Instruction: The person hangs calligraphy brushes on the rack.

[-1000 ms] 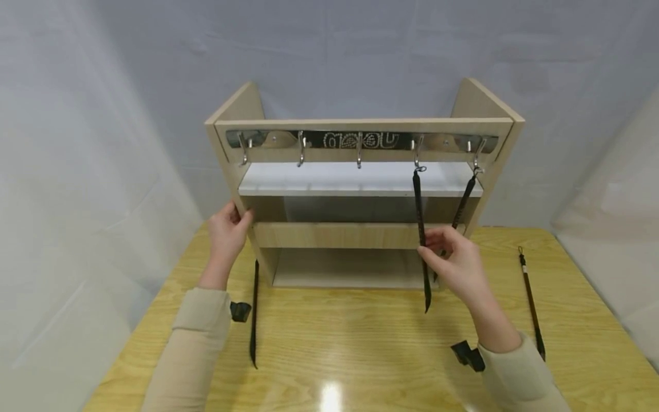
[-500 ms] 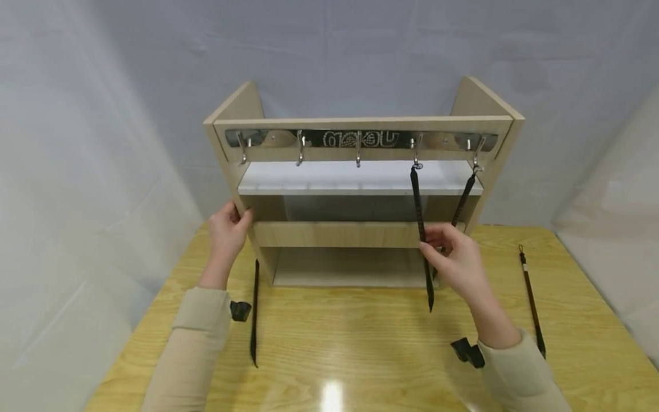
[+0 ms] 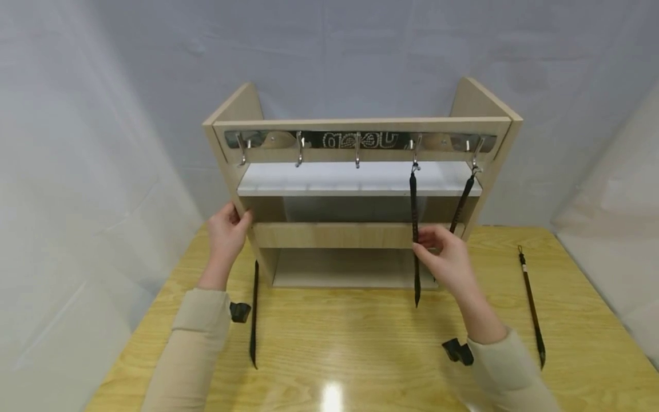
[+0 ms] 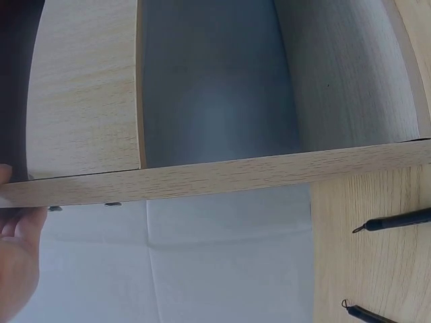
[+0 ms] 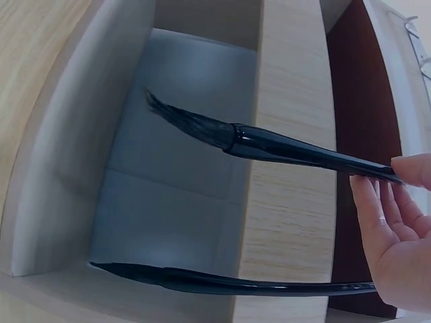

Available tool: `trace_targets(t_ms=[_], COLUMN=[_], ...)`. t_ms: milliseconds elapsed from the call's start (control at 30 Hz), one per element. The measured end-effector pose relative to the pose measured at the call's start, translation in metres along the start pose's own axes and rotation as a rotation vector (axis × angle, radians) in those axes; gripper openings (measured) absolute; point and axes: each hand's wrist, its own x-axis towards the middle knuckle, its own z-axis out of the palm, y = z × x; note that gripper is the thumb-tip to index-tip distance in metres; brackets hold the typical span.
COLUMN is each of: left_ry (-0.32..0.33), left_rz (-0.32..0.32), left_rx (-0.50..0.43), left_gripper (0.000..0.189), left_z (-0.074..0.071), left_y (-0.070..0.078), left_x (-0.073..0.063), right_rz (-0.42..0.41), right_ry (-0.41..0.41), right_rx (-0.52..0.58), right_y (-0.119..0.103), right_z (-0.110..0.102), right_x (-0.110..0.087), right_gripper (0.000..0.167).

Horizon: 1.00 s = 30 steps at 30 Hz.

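Note:
My right hand [image 3: 447, 256] pinches a dark calligraphy brush [image 3: 415, 212] around the middle of its handle. The brush hangs nearly upright, tip down, its cord loop right at the fourth hook [image 3: 417, 151] from the left. In the right wrist view the bristles of this brush [image 5: 195, 128] are dark and curved. A second calligraphy brush [image 3: 463, 203] hangs tilted from the rightmost hook, partly hidden behind my right hand. My left hand [image 3: 225, 234] grips the left side panel [image 4: 222, 176] of the wooden shelf [image 3: 340, 236], thumb on the front edge.
On the table [image 3: 329, 337], one brush [image 3: 254, 320] lies left of the shelf and another brush [image 3: 532, 309] lies to the right. The three left hooks [image 3: 300, 150] hold nothing. A small black device [image 3: 458, 351] sits by my right wrist. Pale sheeting [image 3: 329, 51] surrounds the table.
My right hand has shifted slightly left with the brush, which has swung from a slant to nearly upright. Its loop stays at the fourth hook. My left hand has not moved.

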Motion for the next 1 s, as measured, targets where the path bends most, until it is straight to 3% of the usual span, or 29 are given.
trace_targets(t_ms=[1000], left_ry=[0.003], left_rz=[0.011], left_rx=[0.014], left_gripper=[0.014], left_z=[0.001], left_y=[0.001], left_x=[0.001], right_rz=[0.025], right_ry=[0.085], right_rx=[0.156], right_y=[0.011], right_z=[0.023], right_x=[0.015], right_gripper=[0.020])
